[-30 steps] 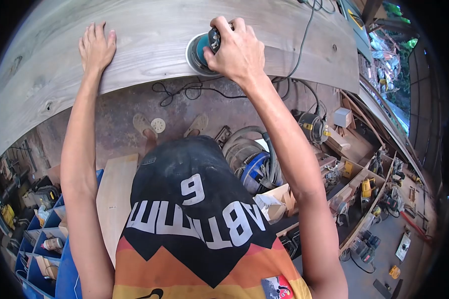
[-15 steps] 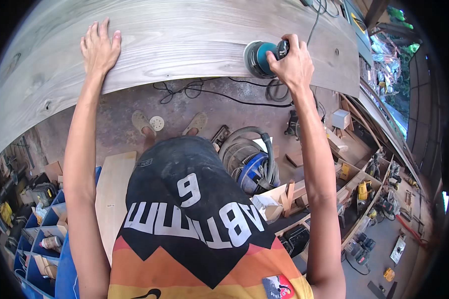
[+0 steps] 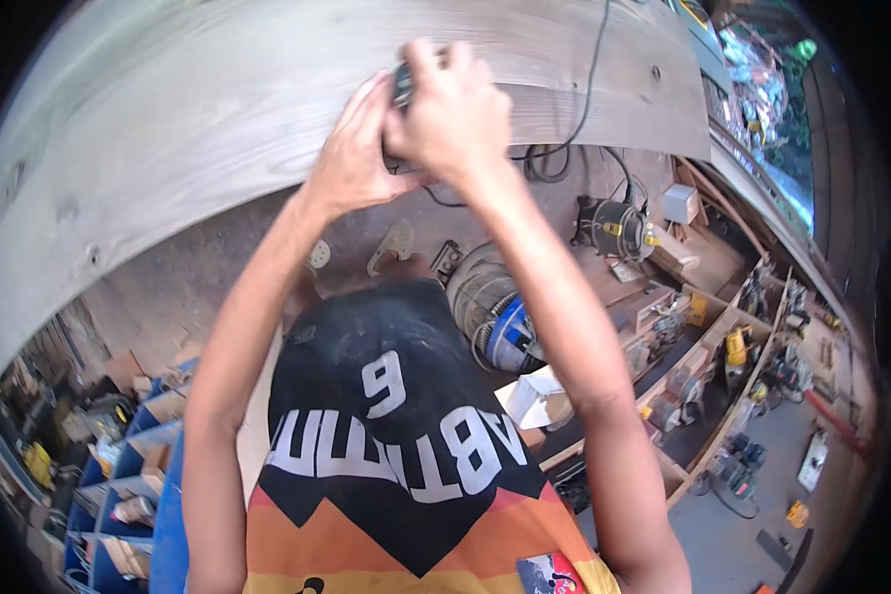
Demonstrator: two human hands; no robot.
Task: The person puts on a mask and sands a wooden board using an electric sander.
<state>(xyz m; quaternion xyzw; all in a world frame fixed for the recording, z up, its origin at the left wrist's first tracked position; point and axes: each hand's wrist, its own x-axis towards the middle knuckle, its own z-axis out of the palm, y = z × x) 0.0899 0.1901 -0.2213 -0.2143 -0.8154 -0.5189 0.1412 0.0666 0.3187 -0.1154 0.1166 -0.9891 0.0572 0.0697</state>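
Note:
A teal and black random orbital sander (image 3: 403, 85) is at the near edge of a wide wooden board (image 3: 218, 89), mostly covered by my hands. My right hand (image 3: 455, 119) is wrapped round its top. Cupped against its left side is my left hand (image 3: 351, 153), fingers pointing away from me and thumb reaching under toward my right wrist. The sander's pad is hidden, so I cannot tell whether it touches the board. A cord (image 3: 592, 84) crosses the board to the right of my hands.
Below the board a blue shop vacuum (image 3: 510, 332) with a coiled hose stands on the floor. Wooden compartments with power tools (image 3: 738, 346) are on the right. Blue bins (image 3: 134, 465) stand at the lower left. A pale sanding disc (image 3: 319, 254) lies near my feet.
My right hand has brought the sander left along the board's near edge. My left hand has left the board's surface and moved right to the sander's side.

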